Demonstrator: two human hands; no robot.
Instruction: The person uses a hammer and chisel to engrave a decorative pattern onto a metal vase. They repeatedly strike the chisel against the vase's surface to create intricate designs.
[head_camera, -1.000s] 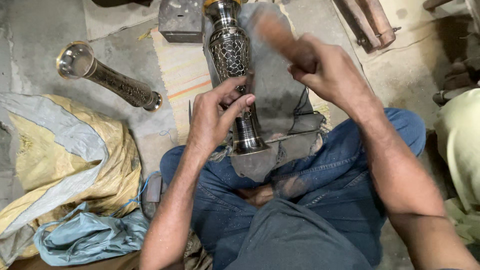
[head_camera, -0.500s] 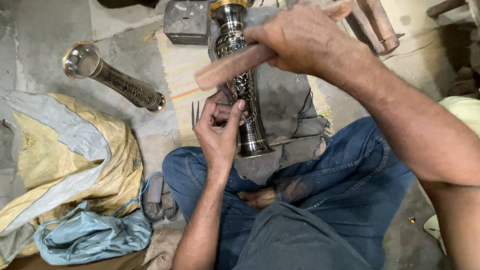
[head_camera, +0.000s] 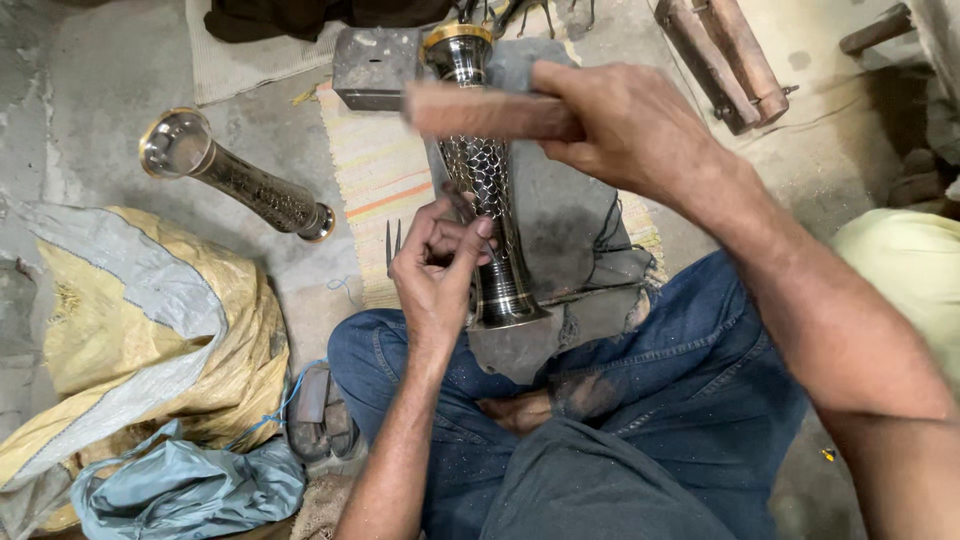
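Concrete floor; hands (head_camera: 436, 270) (head_camera: 620, 125) work patterned metal vase (head_camera: 485, 180).

Glossy engraved metal vase (head_camera: 487, 190), wooden mallet (head_camera: 480, 112)

Blue jeans, dark shirt, bare forearms

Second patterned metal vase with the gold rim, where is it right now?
Head view, upper left: the second patterned metal vase lies on its side on the grey floor, above the yellow and grey sack, apart from the left hand.
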